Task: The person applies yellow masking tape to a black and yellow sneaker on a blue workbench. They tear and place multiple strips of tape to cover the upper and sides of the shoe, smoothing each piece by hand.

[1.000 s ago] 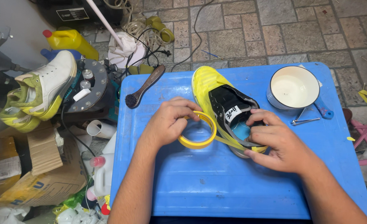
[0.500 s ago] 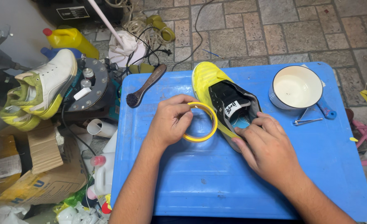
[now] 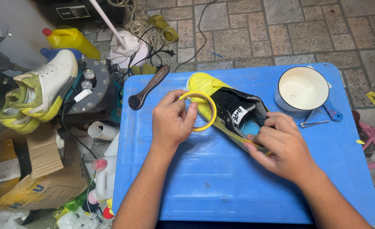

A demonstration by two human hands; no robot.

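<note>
- The yellow shoe [image 3: 221, 106] lies on its side on the blue table [image 3: 221, 186], toe pointing away, black lining and opening turned towards the person.
- The right hand [image 3: 280, 146] presses on the heel end of the shoe, fingers curled over the rim and thumb along the sole edge; it is clamped on the shoe, pinning it down.
- The left hand [image 3: 172, 121] grips a roll of yellow tape [image 3: 201, 111] between thumb and fingers, held just beside the shoe's upper, to the left of the right hand's hold.
- A strip of tape seems to run along the sole edge towards the right hand, so the step in hand looks like taping round the sole line.
- Next move, as I judge it: keep the shoe pinned and the strip taut and flat against the edge.
- Beyond the grip: 1 dark brush [image 3: 147, 87], 1 white pot [image 3: 302, 89] and small metal clippers [image 3: 313, 123].
</note>
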